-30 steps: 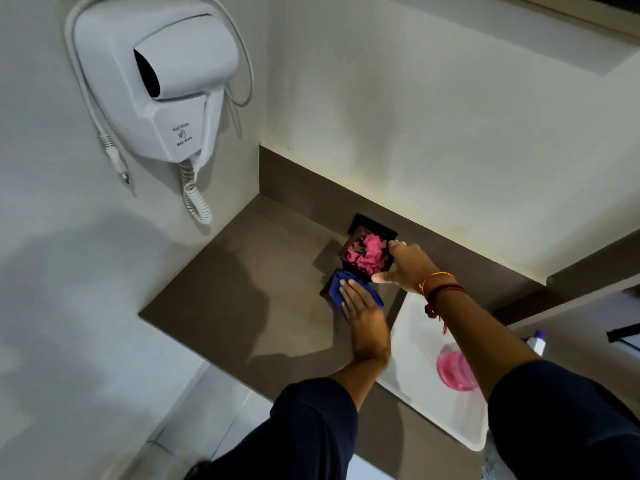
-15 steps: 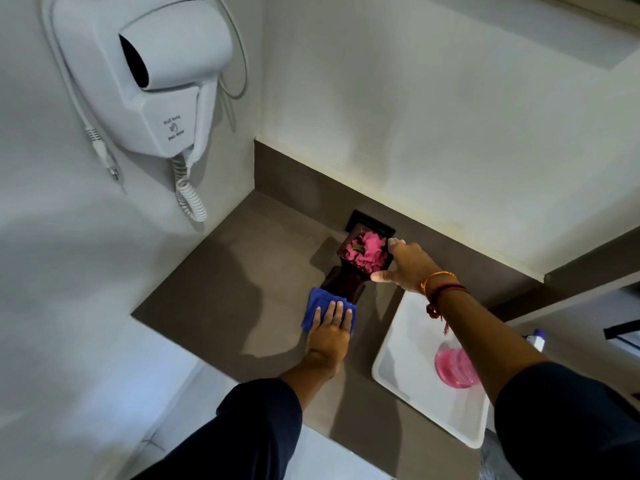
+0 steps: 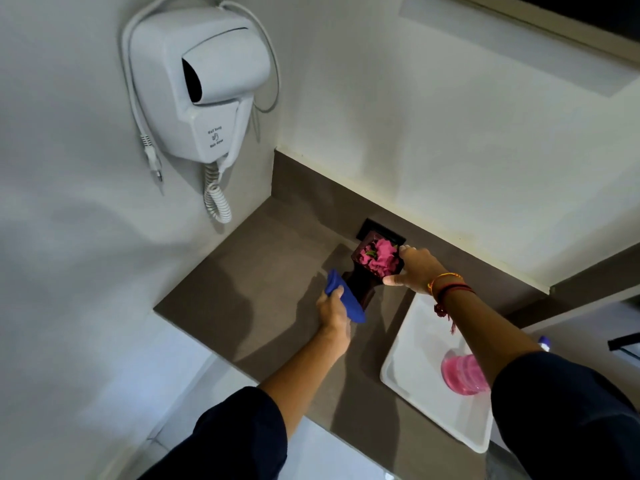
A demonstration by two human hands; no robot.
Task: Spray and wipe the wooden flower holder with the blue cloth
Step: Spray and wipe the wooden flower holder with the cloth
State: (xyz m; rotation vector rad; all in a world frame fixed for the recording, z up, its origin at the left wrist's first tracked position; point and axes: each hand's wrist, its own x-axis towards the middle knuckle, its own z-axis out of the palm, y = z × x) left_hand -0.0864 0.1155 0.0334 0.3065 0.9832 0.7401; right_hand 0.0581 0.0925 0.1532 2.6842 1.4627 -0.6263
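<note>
The dark wooden flower holder (image 3: 362, 284) stands on the brown counter near the back wall, with pink flowers (image 3: 380, 257) in its square top. My right hand (image 3: 417, 270) grips the holder's top rim from the right side. My left hand (image 3: 334, 311) holds the folded blue cloth (image 3: 343, 297) and presses it against the holder's lower left side. The spray bottle (image 3: 543, 342) is mostly hidden behind my right forearm; only its white and blue tip shows.
A white tray (image 3: 414, 358) lies on the counter (image 3: 249, 271) to the right and carries a pink ribbed cup (image 3: 462, 374). A white wall hair dryer (image 3: 204, 95) with a coiled cord hangs at upper left. A dark socket plate (image 3: 369, 227) sits behind the holder.
My left hand went from pressing the cloth flat with spread fingers at the holder's front base to gripping it bunched against the holder's left side. My right hand kept its hold on the rim.
</note>
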